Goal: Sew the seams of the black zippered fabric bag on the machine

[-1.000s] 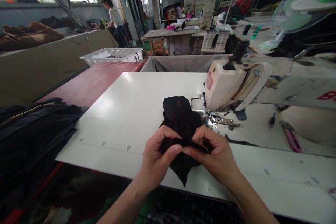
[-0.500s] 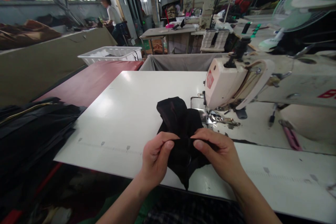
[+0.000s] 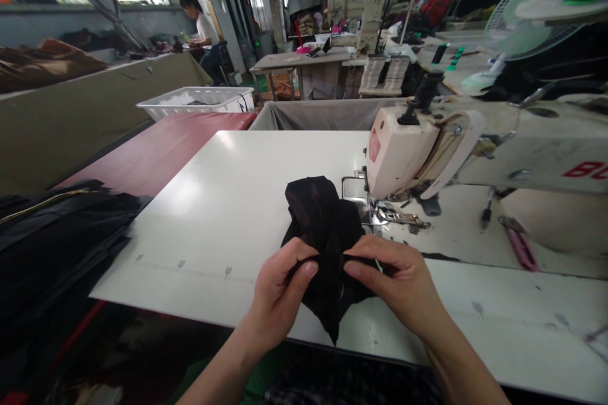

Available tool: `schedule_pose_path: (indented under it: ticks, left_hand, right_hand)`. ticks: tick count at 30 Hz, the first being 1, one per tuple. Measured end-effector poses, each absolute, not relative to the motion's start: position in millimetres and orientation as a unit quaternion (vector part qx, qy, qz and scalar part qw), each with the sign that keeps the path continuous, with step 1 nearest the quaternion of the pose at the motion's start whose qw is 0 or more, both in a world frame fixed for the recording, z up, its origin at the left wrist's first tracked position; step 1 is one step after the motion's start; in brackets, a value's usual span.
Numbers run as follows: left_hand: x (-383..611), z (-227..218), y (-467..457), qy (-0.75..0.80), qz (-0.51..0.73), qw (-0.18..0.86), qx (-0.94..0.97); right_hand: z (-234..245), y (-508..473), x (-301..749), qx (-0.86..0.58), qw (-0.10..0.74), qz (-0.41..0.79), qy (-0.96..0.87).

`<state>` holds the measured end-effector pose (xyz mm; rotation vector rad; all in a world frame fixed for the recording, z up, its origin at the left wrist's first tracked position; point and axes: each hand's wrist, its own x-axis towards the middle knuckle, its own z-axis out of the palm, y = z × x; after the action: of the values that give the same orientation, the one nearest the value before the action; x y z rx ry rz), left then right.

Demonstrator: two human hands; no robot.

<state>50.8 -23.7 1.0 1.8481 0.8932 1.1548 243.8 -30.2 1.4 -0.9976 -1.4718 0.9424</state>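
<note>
A piece of black fabric [image 3: 323, 215] lies bunched on the white table [image 3: 247, 171], with a pointed end hanging toward the near edge. My left hand [image 3: 285, 278] pinches its left side between thumb and forefinger. On the other side my right hand [image 3: 389, 272] pinches it the same way, so a short stretch of cloth runs between the two hands. The sewing machine [image 3: 399, 152] stands just beyond my right hand, its presser foot area close to the fabric's right edge. The fingertips under the cloth are hidden.
A stack of black fabric [image 3: 61, 234] with a gold zipper lies at the left. Behind it are a red surface [image 3: 166, 145] and a white plastic basket [image 3: 199, 100]. A fan [image 3: 527, 12] stands at the back right. A person [image 3: 204, 31] sits by the windows.
The view has shifted slightly. My hands keep their pinch on the black fabric, and the cloth between the fingertips looks slightly more folded than before.
</note>
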Motion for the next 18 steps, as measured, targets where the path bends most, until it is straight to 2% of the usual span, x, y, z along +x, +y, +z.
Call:
schedule_pose_path:
  ticks: [5, 7, 10, 12, 13, 15, 18]
  left_hand:
    - [55.1, -7.0, -23.3, 0.384, 0.431, 0.359, 0.734]
    - [58.9, -13.6, -24.6, 0.398, 0.447, 0.317, 0.736]
    - [55.9, -7.7, -28.5, 0.423, 0.456, 0.159, 0.767]
    - [43.8, 16.2, -28.2, 0.436, 0.404, 0.042, 0.803]
    - [35.4, 33.2, -25.2, 0.454, 0.343, 0.010, 0.822]
    - [18.8, 69.4, -8.9, 0.461, 0.237, -0.027, 0.855]
    - [11.6, 97.2, 43.8, 0.408, 0.100, 0.001, 0.907]
  right_hand:
    - [3.5, -31.2, 249.9, -0.417, 0.539, 0.344, -0.646]
    - [2.3, -30.7, 252.4, -0.410, 0.544, 0.295, -0.669]
    - [-3.4, -31.0, 245.3, -0.406, 0.534, 0.149, -0.727]
    - [-8.9, -33.3, 227.0, -0.412, 0.535, 0.074, -0.734]
    - [-11.5, -35.2, 213.7, -0.422, 0.549, 0.074, -0.717]
    - [-15.5, -39.5, 182.6, -0.466, 0.578, 0.164, -0.649]
    - [-20.2, -42.9, 145.4, -0.433, 0.581, 0.497, -0.478]
